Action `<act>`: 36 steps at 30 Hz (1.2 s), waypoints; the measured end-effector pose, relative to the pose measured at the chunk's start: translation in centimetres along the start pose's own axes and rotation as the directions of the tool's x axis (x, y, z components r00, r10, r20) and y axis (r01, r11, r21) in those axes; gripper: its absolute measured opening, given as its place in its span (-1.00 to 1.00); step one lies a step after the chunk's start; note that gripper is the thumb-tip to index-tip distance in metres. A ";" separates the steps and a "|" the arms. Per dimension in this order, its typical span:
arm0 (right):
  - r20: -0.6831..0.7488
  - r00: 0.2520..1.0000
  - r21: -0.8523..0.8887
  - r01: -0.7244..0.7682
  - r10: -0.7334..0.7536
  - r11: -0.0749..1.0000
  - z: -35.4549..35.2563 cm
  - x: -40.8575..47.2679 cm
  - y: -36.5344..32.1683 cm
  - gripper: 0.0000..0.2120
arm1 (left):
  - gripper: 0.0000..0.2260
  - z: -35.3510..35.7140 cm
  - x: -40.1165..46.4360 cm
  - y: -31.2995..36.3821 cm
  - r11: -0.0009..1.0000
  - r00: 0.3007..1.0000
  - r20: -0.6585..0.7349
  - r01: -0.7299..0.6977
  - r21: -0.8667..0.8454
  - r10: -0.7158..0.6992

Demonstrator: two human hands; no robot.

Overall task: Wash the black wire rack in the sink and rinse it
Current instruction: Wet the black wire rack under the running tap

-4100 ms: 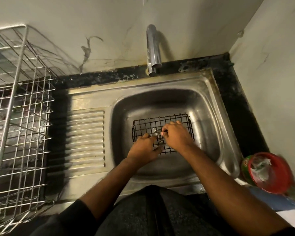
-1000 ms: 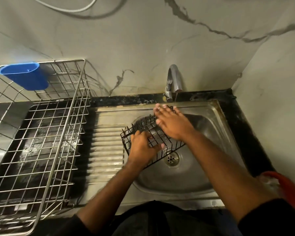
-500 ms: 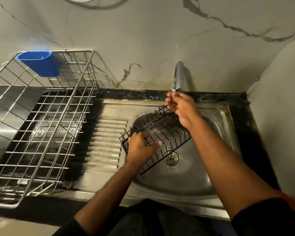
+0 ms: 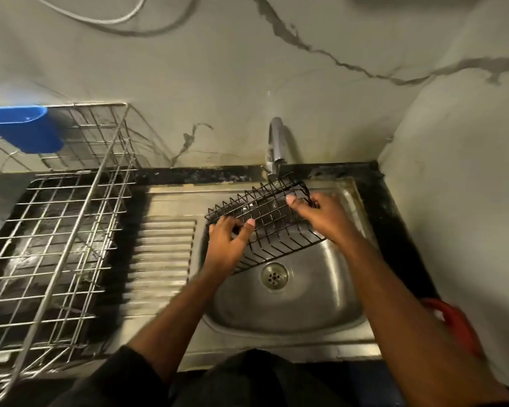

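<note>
Steel sink holds only my tilted black rack, lifted under the tap. My left hand grips its near-left corner, my right hand pinches its far-right edge. Water flow is hard to make out.

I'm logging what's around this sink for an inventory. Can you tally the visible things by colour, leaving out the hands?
Black: 1, the black wire rack held over the basin
Silver: 3, the stainless steel sink, the chrome tap, the large silver wire dish basket
Blue: 1, the blue plastic cup hung on the basket
Red: 1, a red object at the right edge
Total: 6
</note>
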State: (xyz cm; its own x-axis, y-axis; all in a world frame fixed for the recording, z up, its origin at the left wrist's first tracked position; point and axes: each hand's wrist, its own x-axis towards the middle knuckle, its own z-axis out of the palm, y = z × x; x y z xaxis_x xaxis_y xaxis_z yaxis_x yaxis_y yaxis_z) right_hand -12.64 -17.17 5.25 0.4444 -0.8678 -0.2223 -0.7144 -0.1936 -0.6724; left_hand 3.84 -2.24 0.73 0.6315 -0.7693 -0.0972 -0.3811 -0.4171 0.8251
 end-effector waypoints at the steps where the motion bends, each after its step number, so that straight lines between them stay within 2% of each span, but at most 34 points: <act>1: -0.017 1.000 0.010 -0.024 0.025 1.000 -0.2 -0.5 0.2 -0.23 | -0.64 0.5 0.4 -0.1 1.000 0.999 0.047 0.008 0.015 -0.009; 3: -0.073 0.997 0.004 -0.029 0.029 1.000 -0.2 -1.3 0.1 -0.33 | -0.74 1.6 0.9 -0.4 0.999 0.989 0.148 0.015 0.040 -0.021; 5: -0.140 0.990 -0.092 0.014 -0.027 0.996 0.0 -2.2 -0.4 -0.42 | -0.74 2.6 1.0 -0.9 0.994 0.978 0.208 -0.039 0.098 0.017; 8: -0.186 0.977 -0.214 0.066 -0.107 0.975 0.7 -2.8 -0.7 -0.51 | -0.73 2.6 1.2 -0.4 0.995 0.985 0.170 -0.035 0.096 0.018; 10: -0.191 0.970 -0.232 0.102 -0.148 0.967 1.1 -3.1 -0.4 -0.54 | -0.67 1.9 1.6 0.5 0.998 0.994 0.090 -0.064 0.013 0.063; 12: -0.181 0.963 -0.253 0.152 -0.201 0.955 1.3 -3.5 -0.1 -0.55 | -0.52 1.1 2.0 2.0 0.982 0.982 0.061 -0.176 -0.069 0.181; 15: -0.128 0.955 -0.303 0.218 -0.266 0.928 1.2 -4.3 -0.4 -0.51 | -0.35 0.7 2.8 3.8 0.960 0.946 0.179 -0.249 -0.128 0.270; 16: -0.108 0.955 -0.304 0.232 -0.276 0.924 1.1 -4.4 -0.5 -0.49 | -0.33 0.9 3.0 4.1 0.960 0.938 0.221 -0.238 -0.146 0.266; 18: -0.079 0.957 -0.305 0.243 -0.279 0.921 0.9 -4.6 -0.6 -0.46 | -0.34 1.1 3.3 4.2 0.974 0.942 0.284 -0.126 -0.189 0.177; 21: -0.060 0.956 -0.357 0.250 -0.289 0.900 0.7 -4.7 -0.8 -0.46 | -0.55 0.6 2.9 4.4 0.971 0.934 0.357 0.074 -0.228 0.013; 23: -0.053 0.953 -0.418 0.250 -0.298 0.873 0.4 -4.7 -1.3 -0.45 | -0.71 0.5 2.0 4.5 0.890 0.909 0.403 0.265 -0.370 -0.103; 24: -0.053 0.951 -0.458 0.249 -0.306 0.854 0.3 -4.6 -1.6 -0.44 | -0.73 0.5 1.5 4.5 0.826 0.893 0.417 0.361 -0.433 -0.171; 27: -0.046 0.943 -0.508 0.262 -0.329 0.821 0.7 -4.6 -2.6 -0.45 | -0.66 1.2 0.9 4.5 0.624 0.855 0.396 0.516 -0.588 -0.334; 29: -0.080 0.937 -0.442 0.273 -0.340 0.855 1.3 -4.5 -2.8 -0.45 | -0.57 1.8 1.0 4.3 0.511 0.851 0.364 0.520 -0.685 -0.378; 32: -0.141 0.935 -0.296 0.275 -0.327 0.915 1.5 -4.4 -2.4 -0.46 | -0.49 2.1 1.0 4.0 0.421 0.842 0.299 0.494 -0.761 -0.448; 34: -0.112 0.940 -0.236 0.290 -0.323 0.927 1.2 -4.2 -2.0 -0.48 | -0.55 2.4 0.7 3.9 0.378 0.829 0.290 0.492 -0.784 -0.478; 36: -0.091 0.943 -0.160 0.304 -0.320 0.939 0.8 -3.9 -1.7 -0.52 | -0.70 2.8 0.3 3.8 0.329 0.813 0.326 0.513 -0.793 -0.482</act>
State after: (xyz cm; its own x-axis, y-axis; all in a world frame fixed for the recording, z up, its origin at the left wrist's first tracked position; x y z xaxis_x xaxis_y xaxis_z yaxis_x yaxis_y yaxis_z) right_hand -12.72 -13.11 6.74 0.5989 -0.7978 0.0699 -0.6225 -0.5187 -0.5860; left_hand 0.73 -5.37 2.27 0.4771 -0.5827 -0.6579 0.7337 -0.1481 0.6632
